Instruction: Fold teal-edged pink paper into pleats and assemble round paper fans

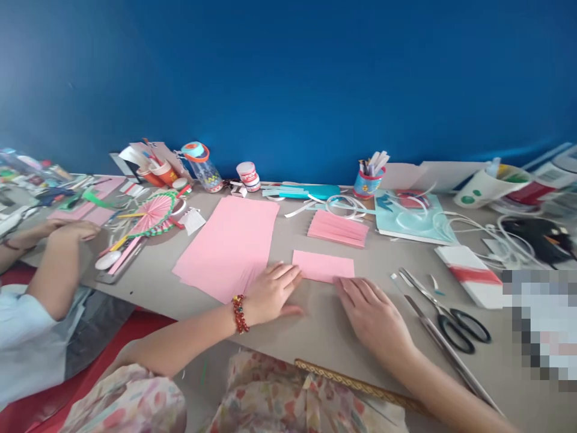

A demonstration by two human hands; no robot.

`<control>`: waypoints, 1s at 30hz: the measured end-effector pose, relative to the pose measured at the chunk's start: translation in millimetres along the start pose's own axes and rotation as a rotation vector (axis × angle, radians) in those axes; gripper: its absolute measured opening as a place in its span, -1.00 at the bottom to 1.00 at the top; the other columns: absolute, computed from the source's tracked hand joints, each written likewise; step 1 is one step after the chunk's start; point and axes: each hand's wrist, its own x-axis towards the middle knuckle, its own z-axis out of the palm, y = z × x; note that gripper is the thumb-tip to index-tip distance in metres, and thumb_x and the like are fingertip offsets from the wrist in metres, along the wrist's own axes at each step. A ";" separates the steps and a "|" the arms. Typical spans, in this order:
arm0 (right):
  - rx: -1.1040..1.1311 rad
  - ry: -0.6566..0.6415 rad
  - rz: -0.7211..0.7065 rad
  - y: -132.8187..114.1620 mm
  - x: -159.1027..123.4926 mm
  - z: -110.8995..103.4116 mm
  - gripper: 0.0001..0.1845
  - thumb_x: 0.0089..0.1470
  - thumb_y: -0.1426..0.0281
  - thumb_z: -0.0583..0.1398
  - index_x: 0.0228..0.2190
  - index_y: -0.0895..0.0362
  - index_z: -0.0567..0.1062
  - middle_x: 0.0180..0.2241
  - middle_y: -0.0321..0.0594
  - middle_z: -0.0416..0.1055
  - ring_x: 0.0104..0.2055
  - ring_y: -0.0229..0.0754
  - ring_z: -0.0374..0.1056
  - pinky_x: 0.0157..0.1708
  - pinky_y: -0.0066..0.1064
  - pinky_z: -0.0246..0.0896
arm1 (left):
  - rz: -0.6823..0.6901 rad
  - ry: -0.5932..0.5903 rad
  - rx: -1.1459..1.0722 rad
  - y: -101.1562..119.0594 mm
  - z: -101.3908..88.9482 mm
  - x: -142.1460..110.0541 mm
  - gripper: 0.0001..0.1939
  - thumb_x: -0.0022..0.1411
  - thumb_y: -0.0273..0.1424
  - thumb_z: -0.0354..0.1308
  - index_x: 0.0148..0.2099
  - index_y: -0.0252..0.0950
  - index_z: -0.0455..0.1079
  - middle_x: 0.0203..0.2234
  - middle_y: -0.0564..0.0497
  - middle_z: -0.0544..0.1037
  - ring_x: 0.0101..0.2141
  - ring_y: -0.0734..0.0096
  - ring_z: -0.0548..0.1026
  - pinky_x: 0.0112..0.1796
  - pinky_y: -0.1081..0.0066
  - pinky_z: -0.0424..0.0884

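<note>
We see the left hand (273,294) resting open, its thumb spread and its fingertips at the lower left of a pink paper strip (323,266). The right hand (374,316) sets its fingertips at the strip's lower right corner; its thumb is hidden, so we cannot tell whether it pinches the paper. The strip lies on the grey table (311,337), between and just beyond the hands: a plain, pale pink oblong, wider than deep. Close behind it we note a pleated pink paper (338,228) with ridged folds. To the left, large pink sheets (232,240) lie slightly fanned, their lower right part covered by the left hand. To the right, black-handled scissors (462,331) lie beside a long slender tool (444,346), which runs close to the right forearm. Farther out we find coiled white strips (347,206), a light-blue book (433,225) and, at left, a green-edged pink fan (155,213).
</note>
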 end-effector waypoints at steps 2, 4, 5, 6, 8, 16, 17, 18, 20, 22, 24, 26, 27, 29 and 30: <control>0.049 0.020 0.004 -2.1 -10.1 5.2 -0.50 0.15 0.54 0.05 0.12 0.20 0.38 0.03 0.01 0.43 0.04 0.09 0.31 0.11 -0.05 0.20 | -0.013 -0.018 -0.046 1.2 -2.3 -6.4 -0.01 0.20 0.24 -0.17 0.37 -0.45 0.01 0.31 -0.24 0.16 0.27 0.06 0.15 0.28 0.06 -0.04; 0.126 0.040 0.053 1.2 -16.7 11.1 -0.48 0.23 0.32 0.06 0.20 0.14 0.30 0.10 -0.03 0.39 0.08 0.11 0.30 0.09 -0.02 0.24 | -0.031 -0.049 -0.080 1.7 -5.2 -10.4 0.06 0.16 0.28 -0.19 0.41 -0.44 -0.13 0.35 -0.23 0.06 0.30 0.08 0.09 0.30 0.05 -0.12; 0.165 0.040 0.077 3.8 -18.6 13.4 -0.43 0.24 0.23 0.06 0.23 0.11 0.26 0.12 -0.06 0.37 0.10 0.12 0.30 0.07 -0.01 0.27 | -0.039 -0.061 -0.093 1.8 -6.3 -11.7 0.07 0.16 0.28 -0.19 0.42 -0.44 -0.18 0.36 -0.23 0.03 0.31 0.08 0.08 0.31 0.04 -0.13; 0.203 0.035 0.093 6.6 -19.8 15.0 -0.39 0.24 0.16 0.06 0.26 0.07 0.21 0.14 -0.08 0.36 0.11 0.12 0.30 0.06 0.00 0.29 | -0.047 -0.069 -0.106 1.7 -7.2 -12.6 0.07 0.17 0.28 -0.19 0.43 -0.43 -0.21 0.36 -0.24 0.02 0.31 0.08 0.08 0.31 0.03 -0.14; 0.264 0.011 0.095 11.3 -21.6 16.1 -0.36 0.25 0.12 0.04 0.29 0.02 0.16 0.15 -0.10 0.35 0.12 0.10 0.31 0.04 -0.02 0.33 | -0.054 -0.079 -0.127 1.5 -7.8 -14.0 0.05 0.19 0.26 -0.18 0.44 -0.40 -0.25 0.36 -0.24 0.01 0.31 0.09 0.08 0.30 0.02 -0.13; 0.219 0.027 -0.043 12.2 -36.8 13.5 -0.18 0.23 0.02 0.03 0.35 0.16 -0.05 0.29 0.02 0.13 0.24 0.07 0.21 0.19 -0.02 0.13 | 0.008 -0.092 -0.115 -0.1 -9.7 -20.4 0.00 0.19 0.25 -0.15 0.44 -0.32 -0.19 0.37 -0.26 -0.04 0.34 0.05 0.01 0.30 -0.02 -0.14; 0.211 0.023 -0.063 14.3 -35.6 12.4 -0.22 0.24 0.03 0.03 0.33 0.15 0.00 0.28 0.01 0.16 0.23 0.07 0.23 0.18 -0.01 0.13 | 0.013 -0.097 -0.119 -0.6 -10.8 -20.1 0.00 0.19 0.25 -0.15 0.44 -0.32 -0.20 0.37 -0.27 -0.03 0.34 0.05 0.01 0.30 -0.02 -0.15; 0.204 0.016 -0.077 16.9 -32.5 10.6 -0.29 0.25 0.05 0.02 0.30 0.13 0.09 0.25 -0.01 0.22 0.19 0.06 0.27 0.16 0.00 0.14 | 0.015 -0.096 -0.125 -1.3 -12.0 -18.9 -0.01 0.21 0.24 -0.15 0.43 -0.32 -0.19 0.36 -0.26 -0.01 0.33 0.06 0.02 0.30 -0.02 -0.14; 0.190 -0.008 -0.079 21.5 -20.3 5.5 -0.46 0.28 0.15 0.01 0.20 0.11 0.27 0.14 -0.06 0.37 0.08 0.03 0.37 0.08 -0.03 0.20 | 0.009 -0.082 -0.135 -3.4 -13.9 -13.8 -0.11 0.27 0.15 -0.09 0.42 -0.31 -0.13 0.34 -0.23 0.10 0.32 0.10 0.08 0.29 0.01 -0.06; 0.155 -0.032 -0.026 21.5 -2.0 -0.2 -0.60 0.27 0.27 0.05 0.07 0.15 0.41 -0.04 -0.05 0.50 -0.07 0.01 0.42 -0.04 -0.09 0.25 | 0.000 -0.058 -0.148 -6.0 -14.5 -5.5 -0.29 0.33 -0.03 0.01 0.37 -0.30 0.01 0.27 -0.20 0.25 0.26 0.15 0.18 0.24 0.11 0.10; 0.116 -0.064 0.008 16.6 17.9 -4.4 -0.70 0.22 0.33 0.12 -0.06 0.18 0.48 -0.12 -0.02 0.51 -0.10 0.03 0.40 -0.14 -0.17 0.26 | -0.006 -0.032 -0.168 -8.1 -14.1 3.4 -0.47 0.34 -0.21 0.07 0.27 -0.30 0.16 0.16 -0.17 0.38 0.17 0.19 0.30 0.15 0.21 0.27; 0.097 -0.086 0.027 10.2 33.9 -6.3 -0.83 0.21 0.41 0.13 -0.23 0.17 0.52 -0.22 -0.04 0.50 -0.15 0.00 0.39 -0.21 -0.23 0.24 | -0.036 0.029 -0.192 -8.4 -13.8 9.2 -0.61 0.34 -0.32 0.09 0.18 -0.27 0.26 0.10 -0.16 0.41 0.10 0.20 0.37 0.08 0.23 0.36; 0.089 -0.084 0.029 7.9 39.1 -6.7 -0.84 0.21 0.45 0.12 -0.28 0.16 0.53 -0.26 -0.04 0.50 -0.17 -0.01 0.38 -0.21 -0.24 0.22 | -0.072 0.084 -0.209 -7.8 -14.2 10.1 -0.66 0.34 -0.35 0.08 0.13 -0.25 0.29 0.10 -0.17 0.40 0.09 0.19 0.38 0.05 0.21 0.39; 0.107 -0.073 0.049 5.9 43.3 -7.5 -0.82 0.22 0.48 0.11 -0.32 0.15 0.53 -0.30 -0.05 0.49 -0.18 -0.01 0.36 -0.22 -0.25 0.21 | -0.177 0.249 -0.264 -5.5 -16.9 7.6 -0.75 0.34 -0.35 0.07 0.04 -0.24 0.33 0.06 -0.18 0.40 0.05 0.18 0.41 0.02 0.16 0.41; 0.151 -0.056 0.075 5.9 42.7 -8.3 -0.82 0.22 0.46 0.11 -0.30 0.15 0.53 -0.29 -0.05 0.49 -0.18 -0.01 0.35 -0.21 -0.25 0.21 | -0.238 0.332 -0.308 -4.1 -19.0 4.9 -0.81 0.34 -0.35 0.06 -0.02 -0.24 0.36 -0.02 -0.16 0.44 0.01 0.19 0.43 0.01 0.16 0.41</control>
